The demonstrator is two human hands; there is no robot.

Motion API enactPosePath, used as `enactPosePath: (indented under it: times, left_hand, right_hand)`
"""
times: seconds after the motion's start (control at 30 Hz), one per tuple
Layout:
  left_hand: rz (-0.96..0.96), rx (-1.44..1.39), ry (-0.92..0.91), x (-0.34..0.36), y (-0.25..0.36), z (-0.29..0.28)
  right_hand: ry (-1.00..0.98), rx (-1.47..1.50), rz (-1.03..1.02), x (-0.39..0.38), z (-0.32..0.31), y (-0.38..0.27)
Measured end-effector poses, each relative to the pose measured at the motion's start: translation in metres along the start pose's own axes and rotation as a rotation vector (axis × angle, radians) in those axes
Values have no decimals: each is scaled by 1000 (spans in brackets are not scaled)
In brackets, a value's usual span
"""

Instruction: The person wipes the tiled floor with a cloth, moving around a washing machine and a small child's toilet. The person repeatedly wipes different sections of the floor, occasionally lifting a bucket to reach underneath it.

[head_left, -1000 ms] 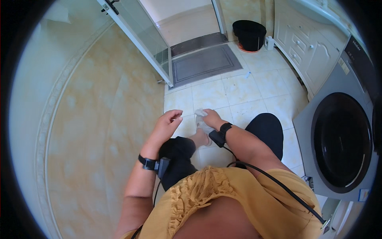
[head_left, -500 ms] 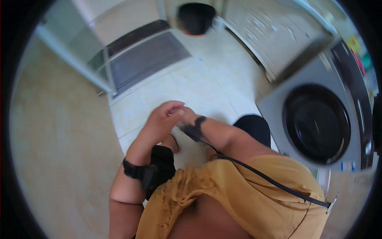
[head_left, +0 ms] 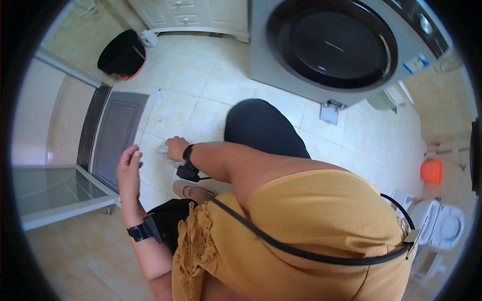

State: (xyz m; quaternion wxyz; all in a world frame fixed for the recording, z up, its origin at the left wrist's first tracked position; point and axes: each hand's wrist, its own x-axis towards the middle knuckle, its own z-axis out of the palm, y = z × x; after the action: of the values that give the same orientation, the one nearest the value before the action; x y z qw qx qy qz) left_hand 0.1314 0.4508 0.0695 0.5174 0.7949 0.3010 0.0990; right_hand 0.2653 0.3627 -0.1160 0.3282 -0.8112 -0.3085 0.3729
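My right hand (head_left: 177, 148) is closed on a pale grey-white cloth (head_left: 162, 149), held low over the floor tiles beside my dark-trousered knee (head_left: 258, 125). Left of it, my left hand (head_left: 129, 165) is raised with loosely bent fingers apart and nothing in them. Below the hands, one of my feet in a beige sandal (head_left: 182, 189) rests on the floor. Straps with black boxes are on both wrists.
A grey washing machine (head_left: 283, 80) stands ahead beside a white cabinet (head_left: 201, 17). At left are a black bin (head_left: 119, 55), a grey doormat (head_left: 115, 138) and a glass door (head_left: 50, 188). An orange bucket (head_left: 431, 171) and white toilet (head_left: 447, 226) are at right.
The view has swung right, shifting the washer to top centre and bringing the toilet into sight. My hands met half a second ago and are now apart; the cloth remains in my right hand.
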Motion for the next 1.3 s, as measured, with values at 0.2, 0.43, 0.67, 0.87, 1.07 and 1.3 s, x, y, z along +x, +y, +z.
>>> enactPosePath:
  times: [0.2,0.43,0.67,0.87,1.07,1.3]
  left_hand:
    - [72,-36,250,8,-19,-20]
    - [58,-179,248,-37,-12,-17]
    - [190,13,194,-60,-27,-27]
    - [35,211,234,-54,-86,-38]
    - [80,221,273,-75,-93,-45]
    - [-84,326,186,-79,-77,-31]
  right_hand:
    - [299,198,-91,-37,-28,-15]
    - [261,322,-100,-106,-53,-25]
    - [328,538,-152,-149,-43,-11]
    - [500,1174,-438,-182,-103,-65]
    - [142,840,-781,-290,-301,-32]
    - [603,779,-364,-331,-357,214]
